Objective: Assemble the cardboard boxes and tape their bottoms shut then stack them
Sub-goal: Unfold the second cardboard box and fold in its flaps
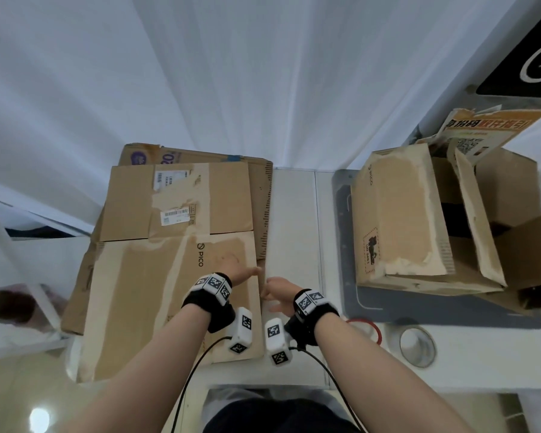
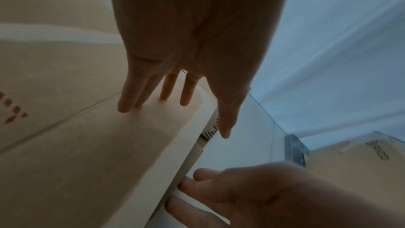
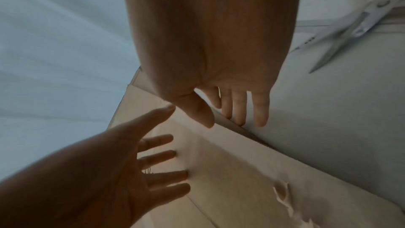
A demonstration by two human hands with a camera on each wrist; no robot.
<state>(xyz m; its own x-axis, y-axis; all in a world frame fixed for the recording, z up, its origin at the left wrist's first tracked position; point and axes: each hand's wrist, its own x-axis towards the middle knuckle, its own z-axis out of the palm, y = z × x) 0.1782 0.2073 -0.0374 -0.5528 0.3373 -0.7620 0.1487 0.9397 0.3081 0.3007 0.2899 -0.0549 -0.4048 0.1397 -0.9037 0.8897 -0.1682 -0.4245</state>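
Flat PICO box (image 1: 156,295), torn, tape-scarred. Left hand (image 1: 242,273) fingers straight on top; right hand (image 1: 277,293) fingers straight at its right edge.

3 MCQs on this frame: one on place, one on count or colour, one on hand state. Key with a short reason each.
1. Where does the roll of clear tape lie?
A. on the flattened PICO box
B. on the table near the right forearm
C. inside the assembled box

2. What colour is the handle ring of the scissors that shows past the right wrist?
A. red
B. green
C. black

3. How is the left hand placed?
A. curled round the tape roll
B. clenched in the air
C. fingers straight, laid on the flattened PICO box

Key: B, the roll sits on the white table just right of the right forearm; A, a red ring shows beside the wrist in the head view; C, the left wrist view shows straight fingers on the cardboard near its edge, while the right hand reaches the same edge.
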